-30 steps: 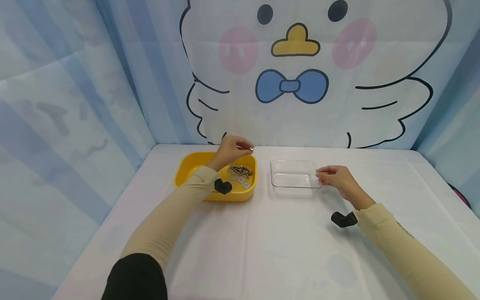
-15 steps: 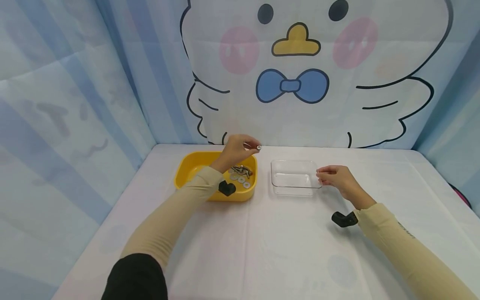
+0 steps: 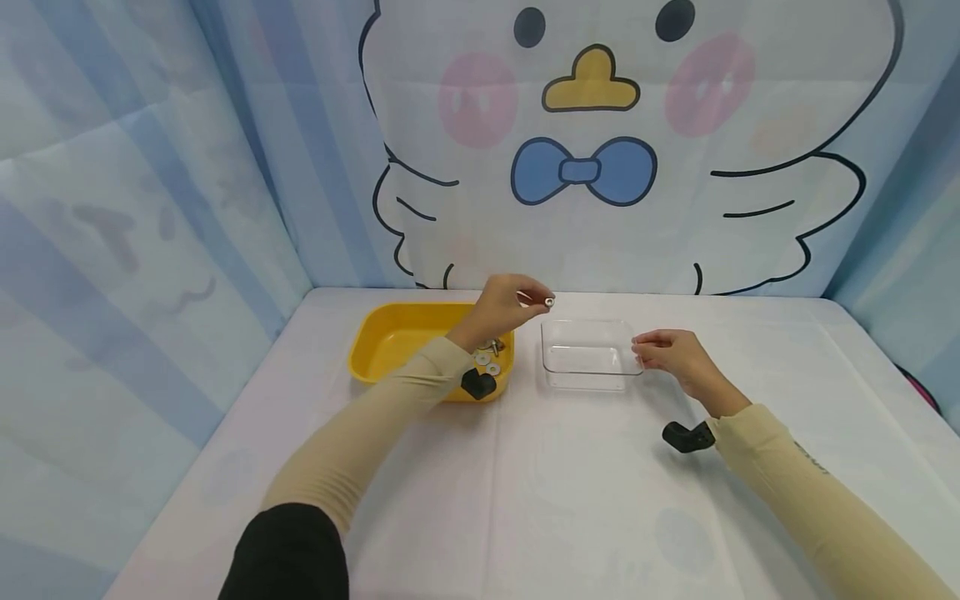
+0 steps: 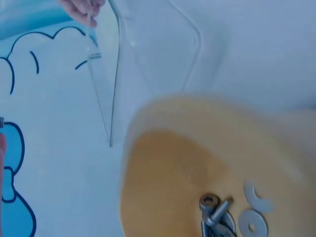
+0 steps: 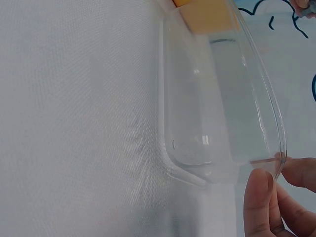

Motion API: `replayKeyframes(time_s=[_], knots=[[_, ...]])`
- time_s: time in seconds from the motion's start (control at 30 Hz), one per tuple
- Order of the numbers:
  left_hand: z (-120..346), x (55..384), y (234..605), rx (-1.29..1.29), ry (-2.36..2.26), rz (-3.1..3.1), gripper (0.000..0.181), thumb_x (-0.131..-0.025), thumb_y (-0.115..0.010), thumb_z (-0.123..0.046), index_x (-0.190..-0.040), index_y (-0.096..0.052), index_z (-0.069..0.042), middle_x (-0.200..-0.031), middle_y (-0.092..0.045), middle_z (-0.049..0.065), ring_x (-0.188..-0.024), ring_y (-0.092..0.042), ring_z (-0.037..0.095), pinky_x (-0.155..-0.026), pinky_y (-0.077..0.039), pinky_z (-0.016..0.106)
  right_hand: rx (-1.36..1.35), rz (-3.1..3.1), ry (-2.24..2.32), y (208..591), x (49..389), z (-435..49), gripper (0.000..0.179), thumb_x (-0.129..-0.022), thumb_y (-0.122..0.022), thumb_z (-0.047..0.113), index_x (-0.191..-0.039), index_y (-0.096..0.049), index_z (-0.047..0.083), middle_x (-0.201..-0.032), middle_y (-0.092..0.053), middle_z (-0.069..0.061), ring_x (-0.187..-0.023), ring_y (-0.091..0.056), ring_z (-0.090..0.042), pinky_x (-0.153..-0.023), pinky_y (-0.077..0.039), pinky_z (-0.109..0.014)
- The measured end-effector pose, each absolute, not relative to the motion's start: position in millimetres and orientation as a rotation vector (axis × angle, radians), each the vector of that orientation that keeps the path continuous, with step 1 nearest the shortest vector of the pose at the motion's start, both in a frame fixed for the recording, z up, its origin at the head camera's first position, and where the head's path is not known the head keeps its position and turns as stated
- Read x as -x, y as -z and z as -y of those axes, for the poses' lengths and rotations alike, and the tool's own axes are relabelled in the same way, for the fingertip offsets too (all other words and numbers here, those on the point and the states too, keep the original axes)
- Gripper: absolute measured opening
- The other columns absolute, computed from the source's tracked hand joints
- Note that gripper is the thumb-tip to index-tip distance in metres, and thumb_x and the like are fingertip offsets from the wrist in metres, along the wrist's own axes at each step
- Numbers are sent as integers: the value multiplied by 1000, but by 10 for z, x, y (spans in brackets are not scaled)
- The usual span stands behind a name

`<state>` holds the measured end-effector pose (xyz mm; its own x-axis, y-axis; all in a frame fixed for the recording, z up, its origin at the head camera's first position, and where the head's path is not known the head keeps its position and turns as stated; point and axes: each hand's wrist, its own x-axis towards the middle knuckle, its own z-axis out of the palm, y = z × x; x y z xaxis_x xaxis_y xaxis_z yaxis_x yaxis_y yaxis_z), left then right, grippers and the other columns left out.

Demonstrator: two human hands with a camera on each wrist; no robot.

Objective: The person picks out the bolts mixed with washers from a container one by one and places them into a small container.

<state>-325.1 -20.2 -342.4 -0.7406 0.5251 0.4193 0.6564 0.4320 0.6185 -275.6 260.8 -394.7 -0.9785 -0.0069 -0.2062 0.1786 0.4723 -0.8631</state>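
My left hand [image 3: 504,307] pinches a small metal bolt [image 3: 550,302] between thumb and fingertips, above the gap between the yellow tray [image 3: 375,333] and the clear plastic box [image 3: 588,362]. In the left wrist view only a bit of threaded metal shows at the left edge. With its thumb and fingers, my right hand [image 3: 673,360] grips the right rim of the clear box, which rests on the table. Several socket-head bolts [image 4: 212,212] and flat washers [image 4: 253,223] lie in the tray, partly hidden by my left forearm in the head view.
Tray and box stand side by side near the back of the white-covered table [image 3: 585,483]. Behind them hangs a printed cloth [image 3: 581,242] with a cartoon bird. Blue-striped cloth [image 3: 150,250] hangs at the left, and more hangs at the right.
My left hand has moved to the right with the bolt, from over the yellow tray toward the clear box. My right hand has stayed on the box rim.
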Motion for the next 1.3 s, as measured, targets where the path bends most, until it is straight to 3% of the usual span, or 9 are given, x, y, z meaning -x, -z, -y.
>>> replayKeyframes(time_s=[1.3], knots=[[-422, 3061, 3759, 1031, 1243, 2610, 12, -82, -72, -10, -94, -74, -8, -88, -73, 3, -76, -65, 5, -69, -49, 6, -167, -2529, 1499, 3928, 2745, -2598, 48, -94, -57, 24, -130, -47, -6, -122, -57, -16, -77, -58, 3, -74, -52, -12]])
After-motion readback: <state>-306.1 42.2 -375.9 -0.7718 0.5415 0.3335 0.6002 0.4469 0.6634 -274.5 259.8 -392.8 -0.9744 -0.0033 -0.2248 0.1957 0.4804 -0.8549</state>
